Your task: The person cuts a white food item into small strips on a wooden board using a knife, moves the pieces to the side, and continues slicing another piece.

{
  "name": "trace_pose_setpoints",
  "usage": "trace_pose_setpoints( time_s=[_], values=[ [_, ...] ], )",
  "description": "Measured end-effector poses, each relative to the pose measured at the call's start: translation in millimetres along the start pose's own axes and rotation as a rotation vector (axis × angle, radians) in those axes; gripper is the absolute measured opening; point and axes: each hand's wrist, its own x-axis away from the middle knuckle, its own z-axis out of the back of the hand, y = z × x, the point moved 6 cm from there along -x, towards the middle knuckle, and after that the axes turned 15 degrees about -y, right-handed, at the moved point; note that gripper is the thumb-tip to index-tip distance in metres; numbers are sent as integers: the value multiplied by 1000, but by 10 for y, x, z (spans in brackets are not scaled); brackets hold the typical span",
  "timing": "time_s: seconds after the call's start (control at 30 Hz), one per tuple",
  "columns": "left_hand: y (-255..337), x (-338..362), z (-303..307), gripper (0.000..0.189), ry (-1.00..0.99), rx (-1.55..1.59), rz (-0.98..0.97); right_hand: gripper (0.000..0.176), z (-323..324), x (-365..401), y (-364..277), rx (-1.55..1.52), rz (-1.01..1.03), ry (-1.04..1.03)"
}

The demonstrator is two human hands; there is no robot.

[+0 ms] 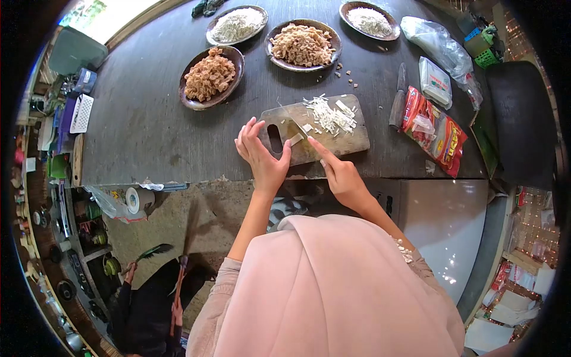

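Observation:
A worn wooden cutting board (345,141) lies near the table's front edge, with a dark handle slot at its left end. My right hand (347,181) is closed round a knife (295,123), its index finger stretched along the blade; the handle is hidden in my palm. Spread over the board's left end, my left hand (262,157) has its fingers apart. Its thumb tip is at a small pale piece (296,139) beside the blade. Right of the knife sits a loose heap of thin, pale cut strips (333,117), with a larger block among them.
Two plates of pale strips (239,25) (370,22) and two plates of brown pieces (210,76) (302,45) stand farther back. Right of the board lie another knife (399,95), a red packet (435,131) and plastic bags (435,82). Another person (148,303) is at lower left.

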Motion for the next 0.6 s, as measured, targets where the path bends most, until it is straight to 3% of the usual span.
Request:
trace_pose_setpoints(
  time_s=[0.37, 0.47, 0.6],
  values=[
    [19, -9, 2, 72, 13, 8, -19, 60, -75, -19, -21, 81, -35, -26],
    [24, -7, 10, 73, -9, -1, 10, 60, -81, 0, -81, 77, 49, 25],
    [-27, 6, -28, 74, 5, 47, -6, 59, -67, 19, -80, 81, -40, -17]
  ],
)
